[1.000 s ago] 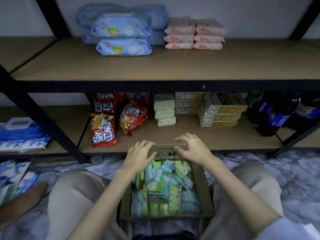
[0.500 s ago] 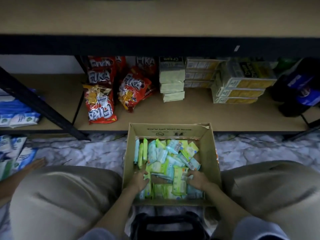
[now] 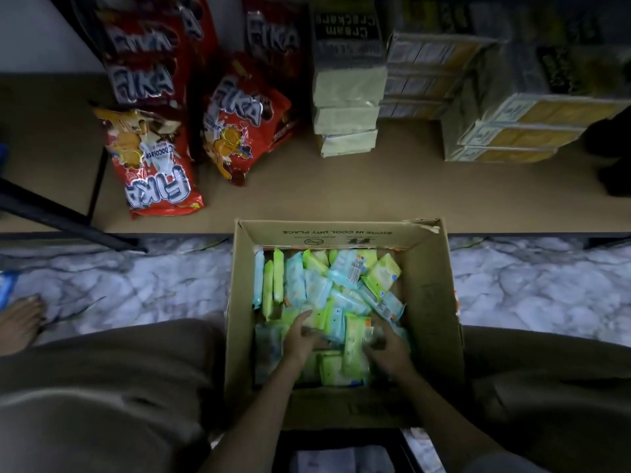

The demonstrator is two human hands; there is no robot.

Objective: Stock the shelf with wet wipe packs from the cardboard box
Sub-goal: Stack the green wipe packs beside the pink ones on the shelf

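An open cardboard box (image 3: 341,232) stands on the floor between my knees, right against the low shelf (image 3: 392,192). It is full of small green and light-blue wet wipe packs (image 3: 341,285), some upright, some lying loose. Both hands are inside the box at its near end. My left hand (image 3: 300,336) reaches in from the left, thumb and fingers around packs. My right hand (image 3: 386,349) curls over packs on the right. An upright green pack (image 3: 353,339) stands between the hands. Motion blurs both hands.
On the low shelf lie red snack bags (image 3: 157,165), stacked cracker packs (image 3: 345,114), yellow boxes (image 3: 512,131) and dark bottles (image 3: 611,148). A black diagonal brace (image 3: 51,213) crosses at left. A bare foot (image 3: 18,322) rests on the marble floor (image 3: 136,288).
My hands left the box's far flap, dropped into the box and drew closer together around packs. My head tilted down and nearer, so the upper shelves are out of view.
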